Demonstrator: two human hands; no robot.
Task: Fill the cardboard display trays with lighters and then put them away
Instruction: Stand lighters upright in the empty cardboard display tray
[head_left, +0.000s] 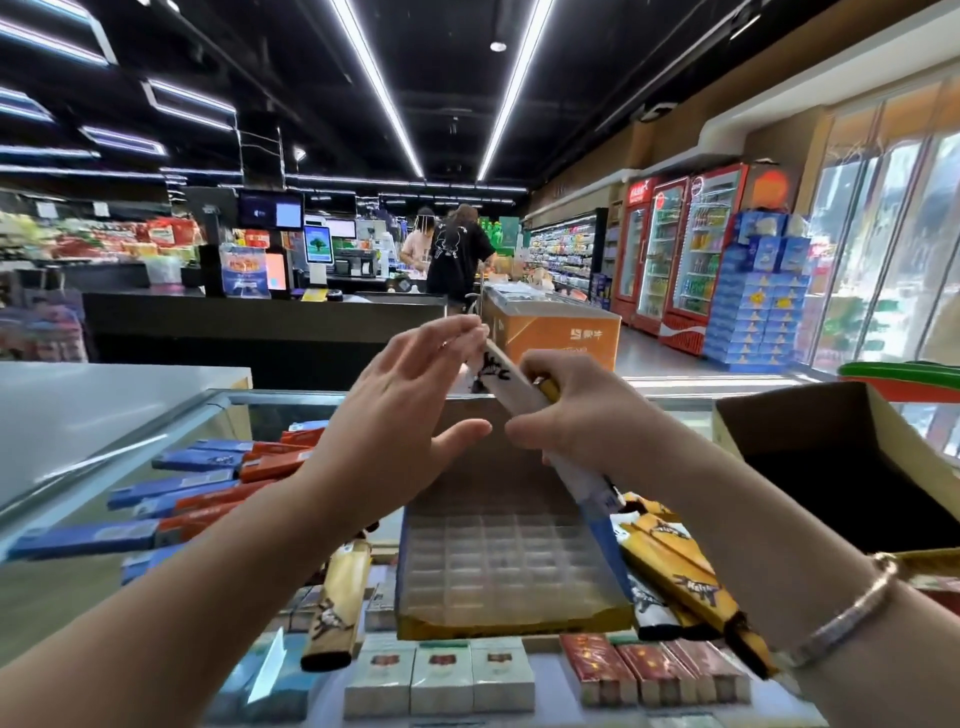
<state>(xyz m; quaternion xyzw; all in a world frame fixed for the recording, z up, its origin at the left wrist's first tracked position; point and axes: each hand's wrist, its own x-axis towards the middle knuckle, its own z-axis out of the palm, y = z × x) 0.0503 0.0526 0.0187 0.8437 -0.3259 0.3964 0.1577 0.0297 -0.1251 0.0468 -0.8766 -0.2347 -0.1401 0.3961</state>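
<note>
A: Which step is in hand?

B: Loading, by my reading. The right hand (566, 410) grips a bundle of lighters (511, 387), white and yellow bodies, fingers curled round them. It holds them raised over the tray (511, 571). The left hand (400, 410) is spread, fingers straight. Its fingertips reach the bundle's upper end at 12 o'clock; whether they pinch one lighter or only touch it, I cannot tell.

A: Where is the tray?

B: On the table (104, 499), a glass-topped case, directly below the hands at 6 o'clock. Its clear cell grid appears unfilled. A brown cardboard back panel (478, 452) rises behind it.

A: What does the next move call for?

B: Probably separate one lighter from the bundle, turn it upright, and seat it in a single cell. The cells are narrow, so alignment matters.

A: Other stock nearby?

B: Loose yellow and white lighters (675, 566) lie at the tray's 3 o'clock edge, touching it. A single yellow lighter (337, 603) lies at 9 o'clock. An open cardboard box (841, 467) stands at 2 o'clock.

A: Obstructions?

B: Cigarette packs (441, 675) show under the glass at 6 o'clock, blue and orange cartons (208, 493) at 9 o'clock; neither blocks the tray. The right forearm, with a bracelet (841, 613), crosses above the loose lighters and could sweep them. Two people (452, 254) stand at a far checkout, well apart.
</note>
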